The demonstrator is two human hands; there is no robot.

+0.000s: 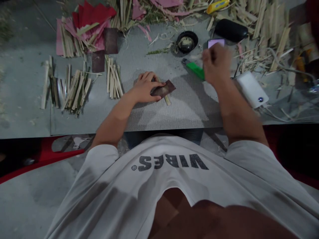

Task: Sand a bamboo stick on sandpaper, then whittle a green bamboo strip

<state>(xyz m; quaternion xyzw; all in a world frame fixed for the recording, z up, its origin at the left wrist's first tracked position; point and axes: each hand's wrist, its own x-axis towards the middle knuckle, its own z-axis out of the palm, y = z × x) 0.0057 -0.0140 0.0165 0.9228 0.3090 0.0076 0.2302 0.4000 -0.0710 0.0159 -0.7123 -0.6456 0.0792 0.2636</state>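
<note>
head view: we have both hands above the counter (pixel 25 113), well apart from each other. our left hand (pixel 148 87) has thumb and fingers closed on a dark brown sheet (pixel 169 87), which sits tilted over a thin stick (pixel 167 100); one end of the stick pokes out below the sheet, on the gray mat (pixel 154 118). our right hand (pixel 217 64) is raised, fingers curled, motion-blurred; we can't tell if it holds anything. nearest to it: green cutter (pixel 195 69) on its left, phone (pixel 215 42) just beyond, partly hidden. past the cutter we see a black bowl (pixel 196 40) with pale stuff inside, then a black case (pixel 231 30) further right. white power bank (pixel 253 89) with cable lies right of our right forearm. on the left: small stick bundle (pixel 114 78) near the left forearm, larger stick pile (pixel 77 89) beyond it. red cloth (pixel 93 15) at far left.
</note>
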